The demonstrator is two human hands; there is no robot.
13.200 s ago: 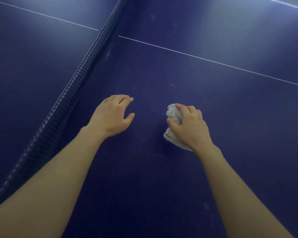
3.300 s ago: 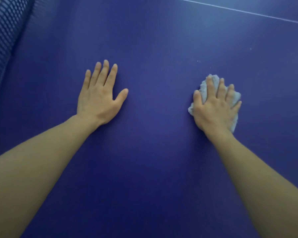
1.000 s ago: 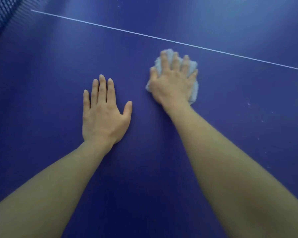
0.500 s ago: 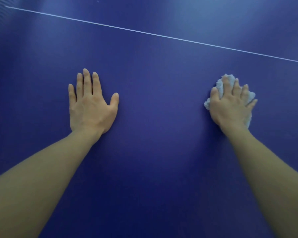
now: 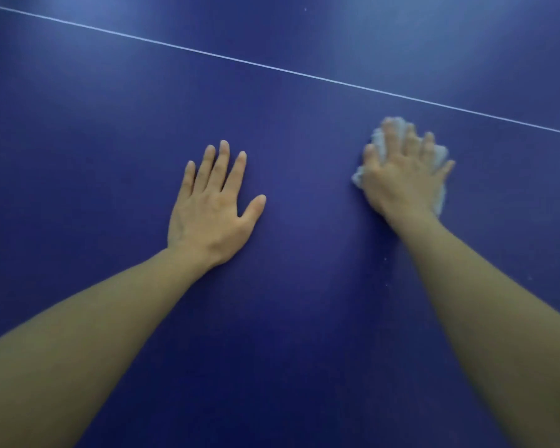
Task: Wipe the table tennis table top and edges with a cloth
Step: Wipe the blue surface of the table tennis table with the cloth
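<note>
The dark blue table tennis table top point(image 5: 304, 286) fills the view. My right hand point(image 5: 401, 176) presses flat on a crumpled white cloth point(image 5: 440, 156) on the table, fingers spread and straight; hand and cloth are blurred by motion. Only the cloth's edges show around the fingers. My left hand point(image 5: 214, 208) lies flat on the bare table to the left of the cloth, palm down, fingers straight, holding nothing.
A thin white line point(image 5: 272, 67) crosses the table diagonally beyond both hands. A few pale specks point(image 5: 385, 259) sit on the surface near my right forearm. The net and the table's edges are out of view.
Over the last second my right hand swept the cloth from the middle out to the right and is still in motion. My left hand stays flat; the view has shifted right.
</note>
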